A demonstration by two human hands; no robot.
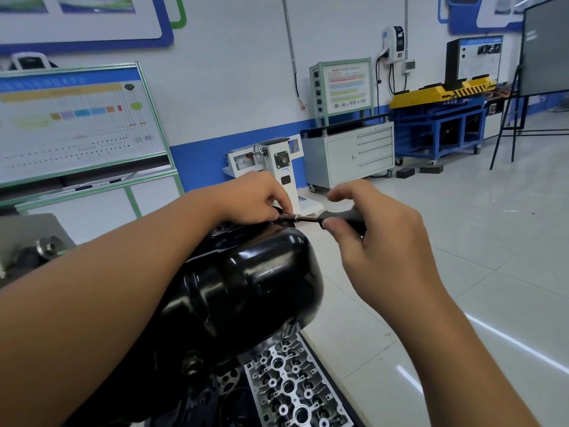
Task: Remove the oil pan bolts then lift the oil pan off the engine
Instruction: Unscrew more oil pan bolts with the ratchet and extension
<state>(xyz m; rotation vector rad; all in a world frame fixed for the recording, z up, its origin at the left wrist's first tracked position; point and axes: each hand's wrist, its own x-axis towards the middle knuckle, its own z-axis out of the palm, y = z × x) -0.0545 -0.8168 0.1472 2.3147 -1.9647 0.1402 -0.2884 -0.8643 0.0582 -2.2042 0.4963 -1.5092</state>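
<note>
The black oil pan (246,282) sits on the engine in the middle of the view, its rounded body bulging toward the camera, with its long axis running from lower left to upper right, and both hands are at its far upper edge. The right hand (378,241) is above and to the right of the pan and grips the dark handle of a driver tool (320,217), which lies almost level with its shaft pointing left. The left hand (255,197) pinches the metal tip end of the tool just over the pan's edge; the bolt itself is hidden under the fingers.
</note>
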